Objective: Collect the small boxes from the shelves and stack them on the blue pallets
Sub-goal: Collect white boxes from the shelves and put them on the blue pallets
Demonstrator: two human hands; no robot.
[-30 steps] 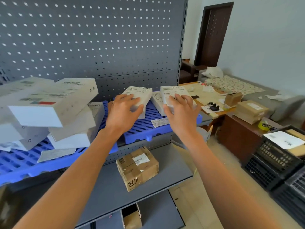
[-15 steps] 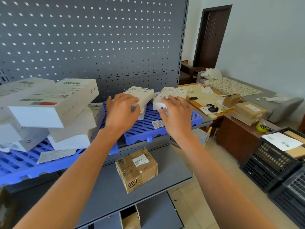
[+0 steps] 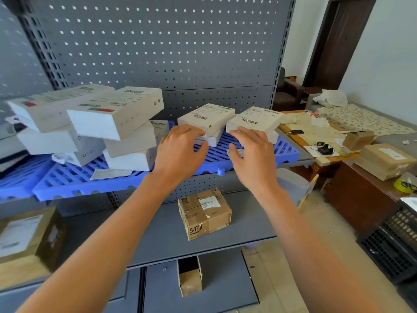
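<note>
Both forearms stretched forward and slightly upward over the grey shelf (image 3: 158, 233), reaching the blue pallet (image 3: 248, 152) one level above.

Left hand (image 3: 180, 152) back-up, fingers loosely spread and gently bent, fingertips at the near edge of the left white box (image 3: 207, 116); thumb angled toward the pallet slats. Cannot tell whether any real grasp there: touching the near face at most, not wrapped round it.

Right hand (image 3: 252, 154) in a mirrored pose, back-up, fingers fanned, fingertips at the near edge of the right white box (image 3: 255, 119), thumb pointing inward toward the left hand. Again contact at the edge only, no visible clamp; grip not determinable.

Each white box flat, label side up, atop another white box on the pallet, so two short stacks side by side, nearly touching. Long axes running from the hands toward the pegboard back panel (image 3: 158, 41), skewed a little to the right; near short ends facing the hands.

Left of the same pallet, a leaning heap of larger white boxes (image 3: 117, 118), tilted at mixed angles.

Below the pallet, on the grey shelf, a taped brown carton (image 3: 204, 213) standing upright between the two forearms.
</note>
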